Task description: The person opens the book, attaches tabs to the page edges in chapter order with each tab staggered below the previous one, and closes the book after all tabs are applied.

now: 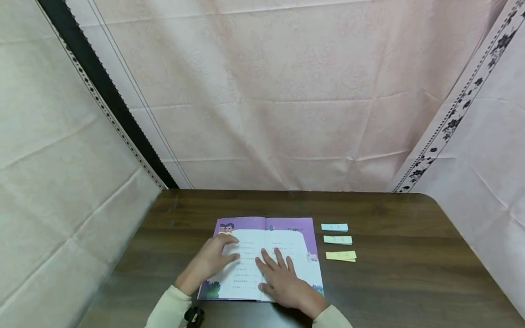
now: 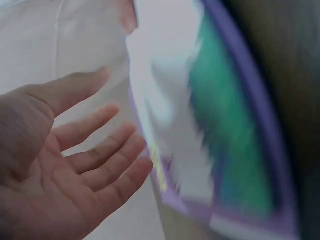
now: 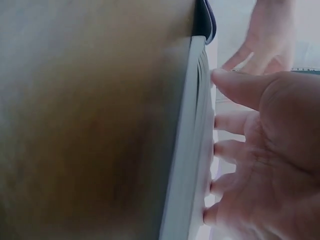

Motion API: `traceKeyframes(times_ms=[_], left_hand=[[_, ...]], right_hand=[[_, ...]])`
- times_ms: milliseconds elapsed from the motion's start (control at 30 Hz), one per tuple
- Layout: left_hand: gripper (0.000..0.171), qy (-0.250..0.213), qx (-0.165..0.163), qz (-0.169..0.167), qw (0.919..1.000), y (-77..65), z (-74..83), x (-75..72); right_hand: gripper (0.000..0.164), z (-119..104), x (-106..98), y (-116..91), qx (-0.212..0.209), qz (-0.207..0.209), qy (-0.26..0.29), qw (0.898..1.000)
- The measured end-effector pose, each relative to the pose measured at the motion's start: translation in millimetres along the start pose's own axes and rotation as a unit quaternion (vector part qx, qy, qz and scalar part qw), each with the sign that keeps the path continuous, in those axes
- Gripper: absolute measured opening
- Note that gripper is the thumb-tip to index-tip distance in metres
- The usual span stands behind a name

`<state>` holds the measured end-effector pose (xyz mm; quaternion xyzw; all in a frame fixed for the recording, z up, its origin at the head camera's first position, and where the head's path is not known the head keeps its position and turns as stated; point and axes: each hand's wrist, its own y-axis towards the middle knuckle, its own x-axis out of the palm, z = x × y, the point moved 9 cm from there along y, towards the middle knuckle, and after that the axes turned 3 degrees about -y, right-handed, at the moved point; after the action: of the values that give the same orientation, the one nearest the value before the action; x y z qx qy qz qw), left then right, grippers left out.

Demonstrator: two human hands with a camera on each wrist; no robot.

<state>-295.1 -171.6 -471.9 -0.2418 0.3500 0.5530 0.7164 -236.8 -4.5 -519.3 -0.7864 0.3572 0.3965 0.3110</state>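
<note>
An open book (image 1: 248, 269) with purple page borders and white text areas lies on the table. My right hand (image 1: 283, 280) rests on it near the middle, fingers spread, fingertips touching the right page. In the right wrist view the fingertips of this hand (image 3: 250, 145) meet the page just above the thick page edges (image 3: 187, 140). My left hand (image 1: 213, 257) is over the left page's outer side, thumb and fingers apart. From the left wrist view, the left hand (image 2: 95, 165) has its palm showing, and nothing is between its fingers and thumb.
To the right of the book, a blue sticky-note strip (image 1: 334, 227), a green strip (image 1: 337, 240) and a yellow strip (image 1: 341, 256) lie in a column. The brown wooden table (image 1: 393, 273) ends at pale cloth curtains (image 1: 287, 114) behind and on both sides.
</note>
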Motion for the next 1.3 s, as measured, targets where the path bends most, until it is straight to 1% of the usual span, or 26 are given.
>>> traceKeyframes(times_ms=[100, 200, 267, 333, 500, 600, 667, 733, 800, 900, 1033, 1133, 1200, 1300], left_hand=[[0.045, 0.009, 0.008, -0.043, 0.9990, -0.2, 7.5, 20.0], [0.058, 0.021, 0.005, -0.072, 0.9972, -1.0, 13.1, 33.7], [0.065, 0.027, 0.002, -0.086, 0.9959, -1.7, 16.2, 39.4], [0.070, 0.031, 0.004, -0.095, 0.9950, -2.4, 19.3, 42.0], [0.077, 0.046, 0.003, -0.112, 0.9927, -2.3, 24.2, 43.5], [0.078, 0.057, -0.008, -0.124, 0.9906, -1.4, 26.9, 46.4], [0.078, 0.064, -0.012, -0.130, 0.9894, 0.4, 30.5, 48.8], [0.078, 0.067, -0.014, -0.133, 0.9887, 3.4, 34.8, 50.5], [0.079, 0.069, -0.017, -0.133, 0.9886, 6.7, 38.9, 51.0], [0.079, 0.078, -0.025, -0.128, 0.9884, 10.8, 40.8, 49.9], [0.079, 0.086, -0.029, -0.129, 0.9876, 11.9, 41.6, 48.6], [0.078, 0.085, -0.022, -0.135, 0.9870, 11.8, 43.0, 50.8], [0.078, 0.085, -0.022, -0.136, 0.9869, 11.6, 43.7, 52.0], [0.079, 0.083, -0.028, -0.134, 0.9872, 10.6, 43.5, 53.3]], right_hand=[[0.062, 3, 1, 1, -0.028, 0.005, 0.003, 1.000], [0.061, 4, 1, 1, -0.044, 0.009, 0.004, 0.999], [0.061, 5, 2, 1, -0.057, 0.008, 0.011, 0.998], [0.062, 0, -1, 0, -0.060, 0.001, 0.016, 0.998], [0.066, -9, -8, -5, -0.060, -0.023, 0.022, 0.998], [0.066, -4, -13, -10, -0.063, -0.031, 0.042, 0.997], [0.067, 3, -19, -15, -0.062, -0.028, 0.060, 0.996], [0.068, 13, -28, -19, -0.051, -0.015, 0.064, 0.997], [0.070, 24, -40, -21, -0.027, 0.004, 0.048, 0.998], [0.072, 44, -58, -18, 0.031, 0.025, 0.002, 0.999], [0.080, 74, -78, -6, 0.095, 0.044, -0.040, 0.994], [0.092, 95, -91, 5, 0.108, 0.051, -0.066, 0.991], [0.103, 106, -98, 12, 0.105, 0.052, -0.082, 0.990], [0.117, 116, -105, 22, 0.094, 0.053, -0.108, 0.988]])
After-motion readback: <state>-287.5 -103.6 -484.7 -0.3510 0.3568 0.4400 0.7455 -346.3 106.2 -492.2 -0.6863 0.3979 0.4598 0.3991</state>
